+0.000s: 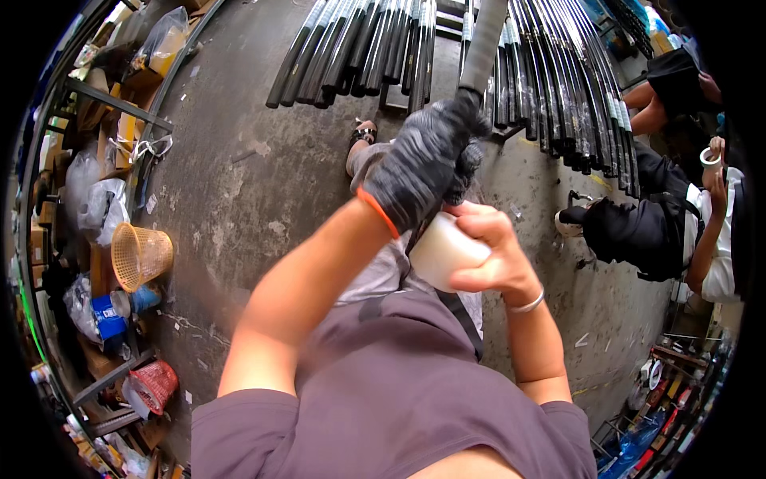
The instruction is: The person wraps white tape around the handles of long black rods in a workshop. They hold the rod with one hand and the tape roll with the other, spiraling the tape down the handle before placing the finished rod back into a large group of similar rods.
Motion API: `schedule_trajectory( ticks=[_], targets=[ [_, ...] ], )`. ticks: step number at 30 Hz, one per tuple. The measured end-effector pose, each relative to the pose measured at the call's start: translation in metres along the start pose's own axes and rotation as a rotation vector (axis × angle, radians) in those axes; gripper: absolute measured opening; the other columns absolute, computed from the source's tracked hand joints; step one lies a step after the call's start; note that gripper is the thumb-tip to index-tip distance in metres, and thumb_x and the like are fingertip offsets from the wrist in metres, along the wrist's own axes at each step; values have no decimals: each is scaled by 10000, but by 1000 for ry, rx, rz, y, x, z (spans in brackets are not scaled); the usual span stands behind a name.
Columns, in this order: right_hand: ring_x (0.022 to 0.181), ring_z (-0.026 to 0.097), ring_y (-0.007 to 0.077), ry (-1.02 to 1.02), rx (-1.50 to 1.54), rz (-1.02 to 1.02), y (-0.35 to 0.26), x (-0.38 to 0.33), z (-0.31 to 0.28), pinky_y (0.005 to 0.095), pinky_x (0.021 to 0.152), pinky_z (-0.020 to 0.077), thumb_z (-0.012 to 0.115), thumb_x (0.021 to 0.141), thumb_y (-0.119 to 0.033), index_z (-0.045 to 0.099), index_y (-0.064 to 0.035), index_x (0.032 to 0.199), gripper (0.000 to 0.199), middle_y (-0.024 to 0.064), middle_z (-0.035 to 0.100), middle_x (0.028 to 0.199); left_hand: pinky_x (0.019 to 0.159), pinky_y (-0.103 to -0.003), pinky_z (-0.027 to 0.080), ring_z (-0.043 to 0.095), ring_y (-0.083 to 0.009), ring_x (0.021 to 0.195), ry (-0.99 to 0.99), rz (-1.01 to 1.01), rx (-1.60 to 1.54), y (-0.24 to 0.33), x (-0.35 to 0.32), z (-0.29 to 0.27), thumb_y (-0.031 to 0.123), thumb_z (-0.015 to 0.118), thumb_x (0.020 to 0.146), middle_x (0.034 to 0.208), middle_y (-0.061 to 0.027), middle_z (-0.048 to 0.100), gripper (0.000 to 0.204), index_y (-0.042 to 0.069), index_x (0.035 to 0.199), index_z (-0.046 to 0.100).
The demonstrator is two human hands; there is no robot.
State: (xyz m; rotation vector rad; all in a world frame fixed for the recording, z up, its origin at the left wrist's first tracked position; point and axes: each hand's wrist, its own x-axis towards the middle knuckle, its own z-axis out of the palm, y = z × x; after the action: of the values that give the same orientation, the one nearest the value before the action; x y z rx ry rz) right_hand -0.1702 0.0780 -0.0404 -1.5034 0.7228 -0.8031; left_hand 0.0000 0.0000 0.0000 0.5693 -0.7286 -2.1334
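My left hand [423, 156], in a dark grey knitted glove with an orange cuff, is closed round a long pole [483, 56]. The pole's upper part looks grey and wrapped, and it runs away from me toward the top edge. Just below the glove, my bare right hand [495, 247] grips a thick whitish roll of film or tape [448, 251], thumb on its near side and fingers over the far side. The roll sits close to the pole's near end, which is mostly hidden behind my glove and the roll.
Many black poles [367, 56] lie side by side on a rack ahead, with more black poles [558, 88] to the right. Shelving at left holds bags, boxes, a yellow basket [142, 255] and a red basket [153, 385]. At right a seated person holds a white ring [709, 157].
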Motion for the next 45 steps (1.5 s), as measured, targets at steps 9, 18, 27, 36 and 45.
schedule_trajectory(
  ticks=[9, 18, 27, 36, 45],
  targets=[
    [867, 647, 184, 39, -63, -42, 3, 12, 7, 310, 773, 514, 838, 656, -300, 648, 80, 1028, 565, 125, 673, 1006, 439, -222, 383, 454, -68, 478, 211, 248, 606, -30, 6, -32, 579, 501, 956, 628, 27, 511, 516, 84, 1009, 634],
    [768, 623, 219, 132, -121, 17, 1, 6, -2, 330, 696, 495, 851, 656, -354, 614, 60, 787, 495, 131, 639, 839, 426, -216, 324, 365, -46, 455, 88, 270, 506, -29, 11, -23, 591, 478, 957, 641, 42, 489, 545, 69, 1038, 616],
    [785, 625, 245, -19, 88, -95, -7, 12, -2, 353, 766, 509, 887, 628, -402, 540, 32, 684, 558, 142, 638, 848, 550, -298, 471, 581, -150, 603, -304, -57, -119, -12, 9, -28, 570, 512, 945, 752, -15, 627, 524, 68, 1064, 605],
    [790, 531, 155, 109, -119, -34, -3, 10, -4, 319, 724, 471, 842, 713, -247, 539, 31, 756, 413, 81, 591, 883, 602, -211, 411, 489, -56, 684, 153, 363, 603, -58, 0, -39, 244, 565, 1003, 788, 50, 550, 181, 68, 1024, 601],
    [855, 630, 125, 149, -203, -84, -34, 18, -16, 285, 765, 518, 852, 693, -127, 672, 28, 994, 383, 63, 664, 924, 559, -362, 451, 580, -224, 673, 2, 1119, 1436, -10, 19, -27, 137, 581, 948, 800, -90, 582, 143, 52, 1047, 639]
  ],
)
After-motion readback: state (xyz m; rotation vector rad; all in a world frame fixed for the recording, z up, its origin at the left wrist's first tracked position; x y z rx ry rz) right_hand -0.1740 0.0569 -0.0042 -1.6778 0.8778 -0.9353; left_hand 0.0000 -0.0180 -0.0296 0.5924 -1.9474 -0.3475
